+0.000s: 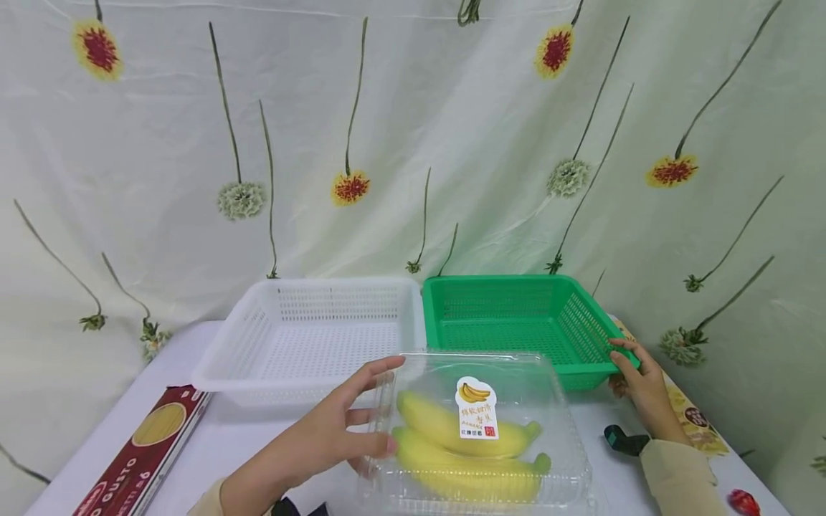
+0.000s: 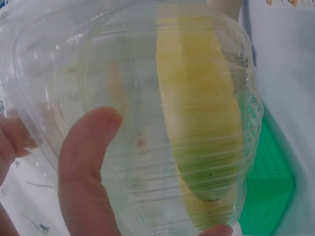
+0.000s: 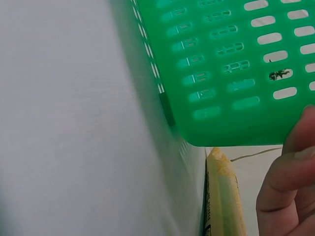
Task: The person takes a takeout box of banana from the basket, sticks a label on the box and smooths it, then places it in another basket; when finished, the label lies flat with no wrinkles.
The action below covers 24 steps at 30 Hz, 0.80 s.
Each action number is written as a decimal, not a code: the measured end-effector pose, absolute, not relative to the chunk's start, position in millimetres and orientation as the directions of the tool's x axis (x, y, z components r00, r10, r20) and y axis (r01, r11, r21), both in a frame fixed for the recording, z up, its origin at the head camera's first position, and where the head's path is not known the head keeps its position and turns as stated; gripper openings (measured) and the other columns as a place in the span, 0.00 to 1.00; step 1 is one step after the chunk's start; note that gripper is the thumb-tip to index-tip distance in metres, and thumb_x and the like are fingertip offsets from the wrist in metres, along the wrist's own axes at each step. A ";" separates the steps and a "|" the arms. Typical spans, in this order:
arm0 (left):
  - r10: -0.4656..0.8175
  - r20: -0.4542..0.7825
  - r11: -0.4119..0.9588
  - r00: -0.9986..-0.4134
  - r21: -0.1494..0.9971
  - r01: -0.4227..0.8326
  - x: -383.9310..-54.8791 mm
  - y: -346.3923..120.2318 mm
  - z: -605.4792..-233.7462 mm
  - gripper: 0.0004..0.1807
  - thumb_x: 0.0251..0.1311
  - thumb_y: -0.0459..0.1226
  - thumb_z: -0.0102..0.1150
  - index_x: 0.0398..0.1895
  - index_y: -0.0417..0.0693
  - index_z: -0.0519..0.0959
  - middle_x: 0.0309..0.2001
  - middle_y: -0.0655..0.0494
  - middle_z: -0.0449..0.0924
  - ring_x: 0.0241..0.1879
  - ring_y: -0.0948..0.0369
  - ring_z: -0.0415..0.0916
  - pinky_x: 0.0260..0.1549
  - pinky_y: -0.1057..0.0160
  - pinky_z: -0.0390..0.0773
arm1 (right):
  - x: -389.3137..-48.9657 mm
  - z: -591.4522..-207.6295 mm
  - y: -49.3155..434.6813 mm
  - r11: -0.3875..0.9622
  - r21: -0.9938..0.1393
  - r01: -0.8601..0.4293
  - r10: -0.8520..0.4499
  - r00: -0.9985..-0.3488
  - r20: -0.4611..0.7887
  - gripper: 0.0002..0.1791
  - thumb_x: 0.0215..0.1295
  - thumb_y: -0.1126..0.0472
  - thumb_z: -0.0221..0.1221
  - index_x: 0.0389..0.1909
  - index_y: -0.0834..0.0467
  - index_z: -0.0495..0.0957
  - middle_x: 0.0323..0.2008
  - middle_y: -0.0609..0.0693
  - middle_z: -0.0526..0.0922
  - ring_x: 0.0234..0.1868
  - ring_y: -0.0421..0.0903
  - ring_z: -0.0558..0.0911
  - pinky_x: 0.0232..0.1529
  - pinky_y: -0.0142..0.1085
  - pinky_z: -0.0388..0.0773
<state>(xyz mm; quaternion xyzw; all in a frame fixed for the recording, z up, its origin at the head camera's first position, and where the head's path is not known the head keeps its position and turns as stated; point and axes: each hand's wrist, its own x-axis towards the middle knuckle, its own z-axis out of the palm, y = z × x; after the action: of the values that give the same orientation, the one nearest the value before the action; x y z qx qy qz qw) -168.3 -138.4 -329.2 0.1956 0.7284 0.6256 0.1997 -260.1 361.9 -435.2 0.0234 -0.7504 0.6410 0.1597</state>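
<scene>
My left hand (image 1: 329, 433) grips the left side of a clear plastic fruit box (image 1: 516, 373), held close to me above the table. Two yellow bananas (image 1: 445, 466) with green tips lie inside, and the lid carries a white label (image 1: 478, 408). In the left wrist view a finger (image 2: 86, 172) presses against the clear plastic. My right hand (image 1: 639, 380) holds the front right corner of a green basket (image 1: 490, 322) by its rim. The right wrist view shows that basket's slotted wall (image 3: 236, 118) lifted off the table, with fingers at its edge.
Left of the green basket stands a white basket (image 1: 335, 344). A red spaghetti box (image 1: 145, 451) lies at the left. Beyond my right hand are a yellow packet (image 1: 697, 423) and a small red item (image 1: 744, 502). A flowered cloth (image 1: 387, 129) hangs behind.
</scene>
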 end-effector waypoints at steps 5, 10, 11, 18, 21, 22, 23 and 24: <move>0.531 -0.039 0.144 -0.846 0.989 0.044 -179.5 -133.6 -309.6 0.53 0.63 0.37 0.74 0.88 0.62 0.55 0.84 0.33 0.38 0.75 0.27 0.62 0.36 0.49 0.88 | -259.0 -434.7 361.4 0.188 -0.953 -0.237 0.173 -0.947 0.269 0.11 0.87 0.55 0.53 0.62 0.46 0.75 0.25 0.47 0.79 0.23 0.41 0.77 0.24 0.35 0.74; 0.520 -0.022 0.175 -0.854 0.981 0.081 -190.2 -128.3 -296.0 0.52 0.63 0.37 0.71 0.88 0.61 0.54 0.85 0.37 0.39 0.77 0.30 0.62 0.38 0.51 0.87 | -260.2 -432.3 361.9 0.180 -0.958 -0.222 0.175 -0.951 0.253 0.11 0.86 0.55 0.54 0.62 0.46 0.75 0.25 0.46 0.80 0.23 0.42 0.78 0.24 0.35 0.75; 0.518 -0.018 0.180 -0.855 0.980 0.088 -192.7 -127.4 -294.3 0.52 0.63 0.36 0.71 0.88 0.61 0.54 0.85 0.38 0.40 0.77 0.31 0.63 0.38 0.51 0.87 | -260.4 -432.2 362.4 0.181 -0.959 -0.216 0.178 -0.952 0.248 0.10 0.86 0.56 0.54 0.62 0.45 0.75 0.26 0.46 0.80 0.24 0.43 0.79 0.25 0.35 0.75; 0.499 -0.005 0.206 -0.866 0.972 0.113 -211.7 -121.1 -286.0 0.51 0.63 0.36 0.69 0.87 0.63 0.55 0.86 0.39 0.41 0.73 0.38 0.71 0.39 0.52 0.87 | -260.8 -432.3 363.9 0.169 -0.966 -0.194 0.199 -0.953 0.227 0.10 0.86 0.57 0.54 0.60 0.42 0.76 0.26 0.46 0.80 0.24 0.42 0.80 0.24 0.34 0.75; 0.493 0.005 0.198 -0.870 0.973 0.118 -219.9 -117.7 -282.5 0.51 0.63 0.36 0.68 0.88 0.63 0.55 0.85 0.39 0.41 0.73 0.38 0.72 0.39 0.52 0.87 | -261.4 -431.7 362.8 0.175 -0.966 -0.188 0.205 -0.953 0.223 0.10 0.86 0.56 0.54 0.60 0.43 0.75 0.26 0.45 0.80 0.24 0.42 0.79 0.24 0.34 0.75; 0.491 0.009 0.192 -0.871 0.974 0.118 -222.6 -116.3 -281.3 0.51 0.63 0.35 0.68 0.88 0.64 0.55 0.85 0.39 0.41 0.73 0.38 0.72 0.39 0.52 0.87 | -261.5 -431.4 362.3 0.178 -0.967 -0.184 0.206 -0.953 0.220 0.09 0.86 0.56 0.54 0.60 0.43 0.75 0.26 0.45 0.80 0.24 0.42 0.79 0.24 0.34 0.75; 0.489 0.012 0.186 -0.872 0.975 0.118 -225.5 -114.7 -280.3 0.51 0.64 0.35 0.67 0.88 0.64 0.55 0.85 0.39 0.41 0.72 0.38 0.72 0.39 0.52 0.87 | -261.6 -431.3 362.1 0.179 -0.967 -0.180 0.208 -0.954 0.216 0.09 0.86 0.56 0.54 0.61 0.43 0.75 0.26 0.45 0.79 0.24 0.42 0.79 0.24 0.34 0.75; 0.487 0.014 0.179 -0.873 0.977 0.116 -228.3 -113.1 -279.3 0.51 0.64 0.35 0.67 0.88 0.65 0.54 0.86 0.39 0.41 0.72 0.38 0.72 0.39 0.52 0.87 | -261.6 -431.1 361.7 0.184 -0.967 -0.174 0.212 -0.954 0.212 0.09 0.86 0.56 0.54 0.61 0.44 0.74 0.26 0.45 0.79 0.24 0.42 0.79 0.24 0.34 0.75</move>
<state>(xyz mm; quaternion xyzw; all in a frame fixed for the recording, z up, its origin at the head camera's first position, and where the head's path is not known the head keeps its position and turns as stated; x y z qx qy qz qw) -228.3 -113.1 -279.3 0.2003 0.7526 0.6085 0.1525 -261.6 361.7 -431.1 -0.0125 -0.7543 0.6388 0.1512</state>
